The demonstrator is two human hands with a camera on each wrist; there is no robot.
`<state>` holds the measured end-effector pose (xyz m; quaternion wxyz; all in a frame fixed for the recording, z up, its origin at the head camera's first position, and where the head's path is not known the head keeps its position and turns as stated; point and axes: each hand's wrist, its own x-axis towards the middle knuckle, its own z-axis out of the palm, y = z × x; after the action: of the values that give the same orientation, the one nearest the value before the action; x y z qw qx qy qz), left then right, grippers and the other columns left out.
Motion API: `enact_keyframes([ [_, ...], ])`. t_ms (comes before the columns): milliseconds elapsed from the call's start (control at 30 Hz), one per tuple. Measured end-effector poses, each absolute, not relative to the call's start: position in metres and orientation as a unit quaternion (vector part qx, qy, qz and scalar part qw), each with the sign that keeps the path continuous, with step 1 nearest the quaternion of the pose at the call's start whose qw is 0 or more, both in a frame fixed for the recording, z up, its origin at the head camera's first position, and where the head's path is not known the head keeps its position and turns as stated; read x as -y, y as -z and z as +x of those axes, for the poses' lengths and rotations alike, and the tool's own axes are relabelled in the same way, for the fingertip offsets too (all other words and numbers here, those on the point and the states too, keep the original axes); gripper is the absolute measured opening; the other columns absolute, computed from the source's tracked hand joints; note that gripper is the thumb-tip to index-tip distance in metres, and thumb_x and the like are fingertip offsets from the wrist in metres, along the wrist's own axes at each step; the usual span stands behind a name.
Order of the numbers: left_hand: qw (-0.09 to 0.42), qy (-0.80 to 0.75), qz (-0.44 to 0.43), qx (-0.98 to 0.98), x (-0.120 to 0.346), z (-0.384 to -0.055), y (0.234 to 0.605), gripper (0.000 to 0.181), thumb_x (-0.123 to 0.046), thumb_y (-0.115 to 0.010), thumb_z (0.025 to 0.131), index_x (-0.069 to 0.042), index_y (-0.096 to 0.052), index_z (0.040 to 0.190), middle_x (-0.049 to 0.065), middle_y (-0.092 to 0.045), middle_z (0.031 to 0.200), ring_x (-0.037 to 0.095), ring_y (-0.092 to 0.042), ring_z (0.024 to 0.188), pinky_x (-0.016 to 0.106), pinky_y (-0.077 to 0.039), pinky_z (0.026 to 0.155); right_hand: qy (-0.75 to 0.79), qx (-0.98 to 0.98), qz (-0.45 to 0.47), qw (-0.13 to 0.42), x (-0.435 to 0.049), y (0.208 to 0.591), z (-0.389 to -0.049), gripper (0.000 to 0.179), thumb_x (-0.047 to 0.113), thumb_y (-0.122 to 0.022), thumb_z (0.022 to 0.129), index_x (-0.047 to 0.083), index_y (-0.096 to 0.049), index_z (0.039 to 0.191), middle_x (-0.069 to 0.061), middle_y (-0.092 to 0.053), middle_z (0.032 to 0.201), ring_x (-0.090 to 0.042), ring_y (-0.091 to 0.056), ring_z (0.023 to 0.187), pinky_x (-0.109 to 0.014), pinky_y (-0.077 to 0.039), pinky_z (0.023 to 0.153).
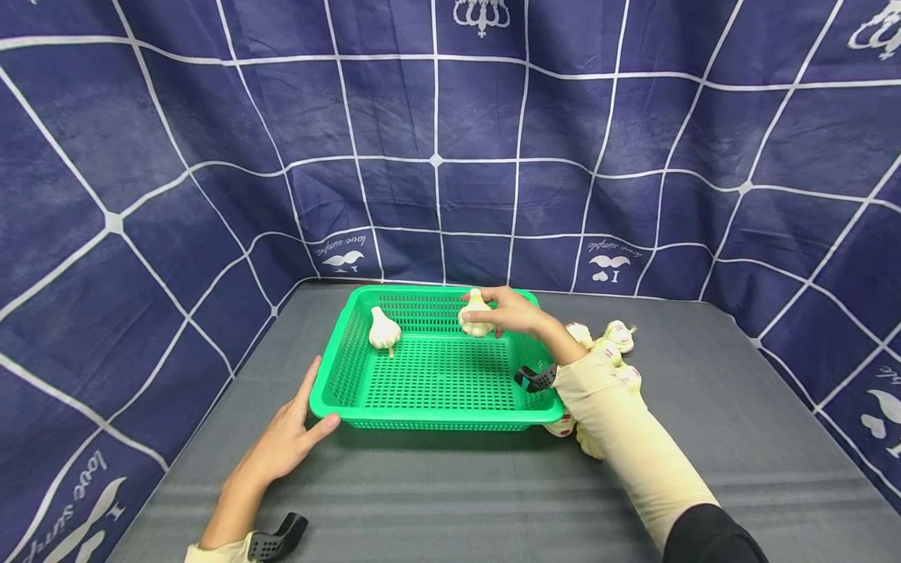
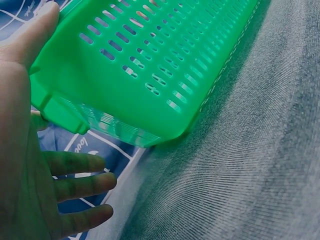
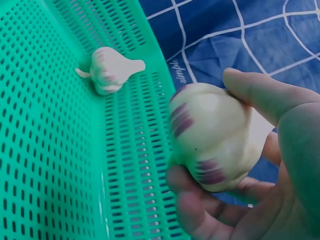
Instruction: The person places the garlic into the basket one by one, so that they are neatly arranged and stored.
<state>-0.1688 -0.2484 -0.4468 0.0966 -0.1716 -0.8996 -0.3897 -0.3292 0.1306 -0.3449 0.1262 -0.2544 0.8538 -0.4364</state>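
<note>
A green plastic basket (image 1: 439,417) with slotted walls stands on the grey tabletop. At its near left corner, my left hand (image 1: 281,439) holds the rim between thumb and index finger; the left wrist view shows the other fingers (image 2: 85,189) spread straight below the rim. My right hand (image 1: 517,311) grips a garlic bulb (image 3: 212,135) over the basket's far right part, thumb on one side and fingers curled beneath. Another garlic bulb (image 1: 384,331), pale with pinkish streaks, lies inside at the far left, its stem toward the back wall.
Several more garlic bulbs (image 1: 619,336) lie along the basket's right side, partly hidden under the right forearm. A blue curtain with white lines (image 1: 436,195) hangs behind and to both sides of the grey tabletop (image 1: 436,500).
</note>
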Motion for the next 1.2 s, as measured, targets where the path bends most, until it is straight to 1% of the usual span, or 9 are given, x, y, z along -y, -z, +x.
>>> enact_keyframes([
  [100,0.098,0.388,-0.174,0.900,0.248,-0.168,0.446,0.096,-0.026,-0.068,0.093,-0.023,0.001,0.161,0.031,-0.033,0.152,0.051,-0.038,0.134,0.067,-0.032,0.100,0.430,-0.857,-0.254,0.125,-0.125,0.347,-0.332,0.044,0.030,-0.068,0.095,0.006,-0.063,0.132,-0.012,-0.062,0.133,-0.018,-0.058,0.070,-0.028,-0.045,0.046],
  [200,0.102,0.388,-0.177,0.899,0.247,-0.167,0.445,0.096,-0.026,-0.068,0.093,-0.022,0.000,0.161,0.031,-0.035,0.150,0.050,-0.039,0.133,0.066,-0.033,0.100,0.421,-0.862,-0.252,0.130,-0.120,0.350,-0.336,0.044,0.033,-0.066,0.096,0.008,-0.063,0.132,-0.010,-0.064,0.128,-0.017,-0.056,0.067,-0.028,-0.043,0.046],
  [333,0.101,0.392,-0.177,0.897,0.248,-0.167,0.445,0.096,-0.026,-0.069,0.093,-0.023,-0.001,0.161,0.031,-0.035,0.150,0.050,-0.039,0.133,0.066,-0.033,0.101,0.410,-0.865,-0.250,0.146,-0.112,0.351,-0.338,0.045,0.034,-0.065,0.097,0.011,-0.062,0.135,-0.007,-0.066,0.123,-0.017,-0.056,0.069,-0.034,-0.046,0.048],
  [400,0.101,0.390,-0.175,0.898,0.249,-0.167,0.446,0.096,-0.026,-0.069,0.093,-0.023,0.000,0.161,0.030,-0.035,0.151,0.049,-0.039,0.133,0.066,-0.033,0.101,0.411,-0.862,-0.249,0.159,-0.108,0.350,-0.339,0.045,0.034,-0.064,0.097,0.008,-0.062,0.134,-0.005,-0.065,0.125,-0.017,-0.057,0.070,-0.034,-0.047,0.049],
  [567,0.102,0.384,-0.175,0.901,0.248,-0.167,0.444,0.096,-0.028,-0.068,0.093,-0.023,0.000,0.161,0.031,-0.035,0.151,0.050,-0.039,0.133,0.066,-0.034,0.100,0.422,-0.857,-0.238,0.177,-0.102,0.350,-0.340,0.043,0.032,-0.064,0.097,0.003,-0.063,0.130,-0.008,-0.069,0.104,-0.016,-0.058,0.070,-0.030,-0.049,0.051],
  [633,0.102,0.384,-0.176,0.901,0.248,-0.167,0.444,0.096,-0.028,-0.069,0.093,-0.022,-0.001,0.161,0.031,-0.035,0.151,0.049,-0.040,0.133,0.065,-0.034,0.100,0.429,-0.854,-0.233,0.182,-0.100,0.350,-0.341,0.041,0.030,-0.066,0.097,0.004,-0.064,0.129,-0.009,-0.069,0.097,-0.016,-0.059,0.071,-0.032,-0.052,0.055],
  [767,0.104,0.386,-0.177,0.899,0.247,-0.166,0.443,0.095,-0.028,-0.069,0.093,-0.022,-0.003,0.161,0.031,-0.034,0.151,0.049,-0.040,0.133,0.065,-0.034,0.101,0.453,-0.836,-0.229,0.208,-0.097,0.352,-0.342,0.041,0.018,-0.067,0.094,0.002,-0.059,0.131,-0.013,-0.065,0.103,-0.018,-0.061,0.075,-0.035,-0.055,0.063],
  [933,0.104,0.384,-0.177,0.900,0.248,-0.167,0.444,0.096,-0.029,-0.070,0.092,-0.022,-0.003,0.161,0.030,-0.034,0.151,0.049,-0.040,0.133,0.065,-0.034,0.101,0.487,-0.804,-0.243,0.239,-0.095,0.354,-0.344,0.056,-0.002,-0.057,0.083,-0.002,-0.050,0.138,-0.018,-0.055,0.117,-0.025,-0.063,0.081,-0.036,-0.056,0.069],
  [1200,0.107,0.386,-0.175,0.900,0.249,-0.168,0.447,0.096,-0.028,-0.070,0.092,-0.024,-0.004,0.161,0.029,-0.034,0.152,0.048,-0.039,0.134,0.065,-0.033,0.101,0.469,-0.799,-0.279,0.251,-0.089,0.358,-0.348,0.061,-0.010,-0.061,0.074,-0.003,-0.055,0.134,-0.015,-0.059,0.117,-0.021,-0.060,0.090,-0.044,-0.056,0.078],
])
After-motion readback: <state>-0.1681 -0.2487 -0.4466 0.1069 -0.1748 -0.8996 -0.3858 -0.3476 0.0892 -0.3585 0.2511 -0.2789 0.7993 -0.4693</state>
